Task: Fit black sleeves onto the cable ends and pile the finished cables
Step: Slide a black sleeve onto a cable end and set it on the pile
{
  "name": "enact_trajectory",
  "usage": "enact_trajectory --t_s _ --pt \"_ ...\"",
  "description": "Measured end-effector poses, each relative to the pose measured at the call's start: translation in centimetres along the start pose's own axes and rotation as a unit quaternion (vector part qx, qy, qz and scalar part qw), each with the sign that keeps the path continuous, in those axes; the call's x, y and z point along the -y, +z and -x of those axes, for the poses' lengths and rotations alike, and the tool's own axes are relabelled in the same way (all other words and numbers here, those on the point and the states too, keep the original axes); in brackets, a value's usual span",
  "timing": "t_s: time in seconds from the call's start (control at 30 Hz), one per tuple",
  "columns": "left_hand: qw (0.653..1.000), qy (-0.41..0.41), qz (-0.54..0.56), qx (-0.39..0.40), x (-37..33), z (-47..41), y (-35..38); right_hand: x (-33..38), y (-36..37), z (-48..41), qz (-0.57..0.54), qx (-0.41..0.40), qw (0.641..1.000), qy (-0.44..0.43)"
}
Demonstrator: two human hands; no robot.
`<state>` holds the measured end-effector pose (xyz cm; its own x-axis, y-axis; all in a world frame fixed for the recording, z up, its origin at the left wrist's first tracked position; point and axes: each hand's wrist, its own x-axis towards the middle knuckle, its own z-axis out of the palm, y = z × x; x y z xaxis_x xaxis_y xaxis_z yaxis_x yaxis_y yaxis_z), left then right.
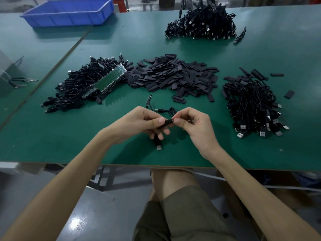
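Note:
My left hand (140, 121) and my right hand (192, 124) meet above the near middle of the green table (52, 136). Between their fingertips they pinch a black sleeve (166, 122) on a cable end. The same cable's USB plug (159, 146) hangs below my left hand. A heap of loose black sleeves (173, 75) lies behind the hands. Unsleeved cables with green circuit boards (83, 86) are piled at the left. A pile of sleeved cables (251, 103) sits at the right.
A loose cable with a small board (162, 108) lies just behind my hands. Another cable heap (201, 25) sits at the far right, and a blue plastic tray (69, 12) stands at the far left. The table's front edge runs just below my wrists.

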<state>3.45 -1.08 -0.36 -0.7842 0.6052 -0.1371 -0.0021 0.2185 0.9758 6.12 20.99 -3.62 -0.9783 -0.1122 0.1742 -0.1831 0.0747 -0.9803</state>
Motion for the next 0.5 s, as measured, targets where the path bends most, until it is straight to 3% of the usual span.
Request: enact_trajectory --t_s 0.17,0.5 --pt "0.992 0.018 0.118 0.028 0.6 0.8 -0.9 -0.2 0.0 0.0 -0.052 -0.025 0.998 0.019" --pt "0.988 0.06 0.139 -0.009 0.6 0.6 0.1 -0.3 0.0 0.2 -0.073 -0.009 0.996 0.043"
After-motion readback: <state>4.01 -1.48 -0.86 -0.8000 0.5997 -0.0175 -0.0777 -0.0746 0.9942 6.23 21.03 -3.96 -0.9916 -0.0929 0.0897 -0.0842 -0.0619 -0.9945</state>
